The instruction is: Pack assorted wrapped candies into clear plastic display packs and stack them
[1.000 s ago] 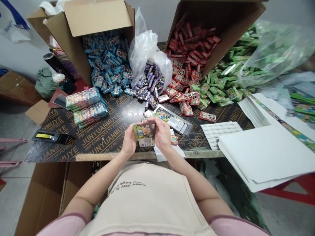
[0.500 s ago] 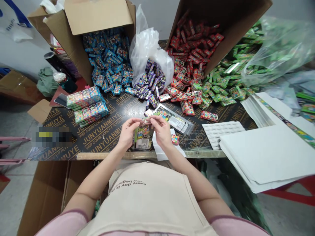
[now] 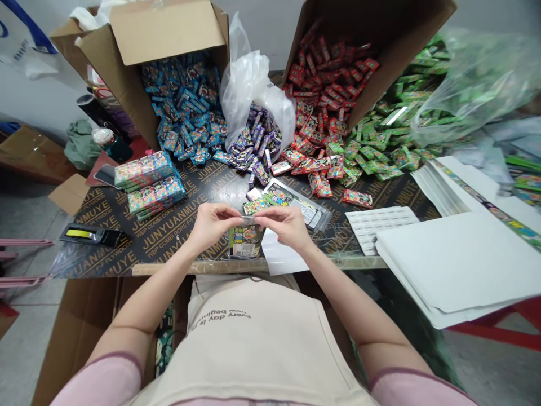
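My left hand (image 3: 210, 224) and my right hand (image 3: 284, 224) meet over the table's front edge, both pinching the top edge of a clear bag filled with colourful packets (image 3: 245, 241). The bag stands upright on the dark plywood table (image 3: 181, 225). Fingers of both hands are closed on the bag's top strip. Just beyond lie flat printed clear bags (image 3: 296, 204) and a loose green packet (image 3: 253, 206). A white sheet (image 3: 279, 258) lies under my right wrist.
At the back are a box of blue packets (image 3: 186, 107), a plastic bag of purple packets (image 3: 257, 138), a box of red packets (image 3: 325, 84) and a heap of green packets (image 3: 380, 135). Stacked filled bags (image 3: 147, 183) sit left. White sheets (image 3: 456, 265) lie right. A tape dispenser (image 3: 91, 234) lies far left.
The bag has gone from held up in both hands to standing on the table. Both hands have moved to its top edge and spread apart along it.
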`<action>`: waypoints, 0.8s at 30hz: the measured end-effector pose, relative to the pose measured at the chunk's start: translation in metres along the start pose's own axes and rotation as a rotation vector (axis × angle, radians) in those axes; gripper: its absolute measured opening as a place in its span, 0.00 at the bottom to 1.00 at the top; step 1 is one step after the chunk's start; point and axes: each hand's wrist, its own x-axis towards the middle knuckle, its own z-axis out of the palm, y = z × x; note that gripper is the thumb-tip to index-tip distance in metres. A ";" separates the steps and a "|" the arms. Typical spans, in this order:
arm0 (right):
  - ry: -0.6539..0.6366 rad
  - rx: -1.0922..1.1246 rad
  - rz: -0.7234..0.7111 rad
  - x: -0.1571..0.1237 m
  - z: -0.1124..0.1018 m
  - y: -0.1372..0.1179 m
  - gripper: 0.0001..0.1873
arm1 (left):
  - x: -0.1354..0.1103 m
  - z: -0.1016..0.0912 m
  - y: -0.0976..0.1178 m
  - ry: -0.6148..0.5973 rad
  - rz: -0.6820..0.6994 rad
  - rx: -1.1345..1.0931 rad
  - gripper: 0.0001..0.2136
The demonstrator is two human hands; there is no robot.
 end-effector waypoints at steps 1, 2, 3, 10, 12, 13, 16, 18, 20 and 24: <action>-0.008 0.018 0.018 0.001 0.001 -0.002 0.09 | 0.000 0.001 0.002 0.017 0.034 0.039 0.06; -0.007 0.023 0.026 0.001 0.001 -0.003 0.09 | -0.002 0.002 0.003 0.031 0.090 0.094 0.04; 0.002 0.017 0.025 0.001 0.001 -0.003 0.09 | -0.003 0.003 0.004 0.034 0.160 0.156 0.04; -0.029 -0.133 -0.175 -0.015 -0.005 0.021 0.09 | -0.021 -0.002 -0.016 -0.046 0.552 0.493 0.05; -0.020 -0.196 -0.265 -0.024 -0.002 0.034 0.15 | -0.023 -0.005 -0.021 -0.063 0.575 0.507 0.07; -0.001 -0.222 -0.304 -0.028 0.001 0.039 0.17 | -0.023 -0.006 -0.022 -0.072 0.577 0.508 0.07; 0.029 -0.264 -0.386 -0.034 0.018 0.045 0.18 | -0.021 -0.005 -0.018 -0.095 0.523 0.554 0.08; -0.016 -0.271 -0.411 -0.030 0.031 0.039 0.18 | -0.018 -0.006 -0.011 -0.112 0.428 0.630 0.10; -0.080 -0.269 -0.403 -0.019 0.041 0.032 0.18 | -0.016 -0.012 -0.004 -0.125 0.323 0.680 0.18; -0.016 -0.330 -0.332 0.021 0.033 0.043 0.31 | -0.017 -0.045 -0.011 0.044 0.138 0.571 0.21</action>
